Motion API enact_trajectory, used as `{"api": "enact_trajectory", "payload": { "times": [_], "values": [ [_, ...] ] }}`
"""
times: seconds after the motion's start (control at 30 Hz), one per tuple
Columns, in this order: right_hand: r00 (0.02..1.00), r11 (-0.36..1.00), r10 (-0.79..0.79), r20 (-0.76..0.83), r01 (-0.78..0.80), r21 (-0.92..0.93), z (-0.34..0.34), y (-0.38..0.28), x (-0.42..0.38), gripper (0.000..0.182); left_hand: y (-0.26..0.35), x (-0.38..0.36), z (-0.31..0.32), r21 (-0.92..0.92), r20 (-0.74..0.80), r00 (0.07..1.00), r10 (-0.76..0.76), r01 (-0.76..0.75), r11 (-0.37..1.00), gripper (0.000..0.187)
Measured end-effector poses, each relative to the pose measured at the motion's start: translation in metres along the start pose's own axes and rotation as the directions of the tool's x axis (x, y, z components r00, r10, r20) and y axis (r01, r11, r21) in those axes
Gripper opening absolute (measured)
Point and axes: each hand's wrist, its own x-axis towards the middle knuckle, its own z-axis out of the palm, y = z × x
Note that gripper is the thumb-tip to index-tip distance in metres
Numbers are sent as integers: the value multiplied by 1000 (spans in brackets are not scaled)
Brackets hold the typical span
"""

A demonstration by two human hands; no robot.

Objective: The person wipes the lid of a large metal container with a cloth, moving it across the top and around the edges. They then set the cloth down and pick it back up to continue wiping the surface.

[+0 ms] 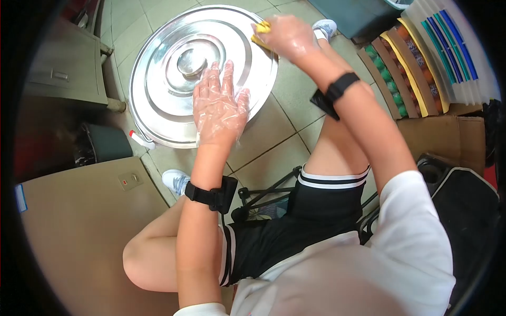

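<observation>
A large round silver metal lid (153,68) with a raised knob (191,62) in its middle takes up the upper part of the view. My left hand (220,108), in a clear plastic glove, lies flat on the lid beside the knob, fingers stretched out. My right hand (291,38), also gloved in clear plastic, is closed around a yellow cloth (262,26) at the lid's right rim. Most of the cloth is hidden by my fingers. What lies under the lid cannot be seen.
Beside the lid's lower left edge is a small white bottle (143,140) with a red cap. Cabinets (63,68) line the left. Stacked boxes of round items (387,79) and a clear plastic bin (448,47) stand right. A black bag (464,210) sits lower right, on tiled floor (269,131).
</observation>
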Motion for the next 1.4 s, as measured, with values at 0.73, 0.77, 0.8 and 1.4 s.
{"api": "enact_trajectory", "payload": {
  "times": [0.73,0.77,0.8,1.4],
  "values": [
    [964,974,-125,-237,164,156,11,-22,-87,28,0,0,1,12,4,1000,15,-15,1000,62],
    [973,978,-139,-183,164,129,10,-21,-82,28,0,1,2,7,-3,1000,16,-16,1000,62],
    [980,981,-153,-126,166,100,8,-20,-76,29,1,1,2,6,1,1000,19,-19,1000,62],
    [989,994,-94,-111,100,52,2,-2,32,29,8,5,1,74,67,996,-51,46,996,66]
  ]
}}
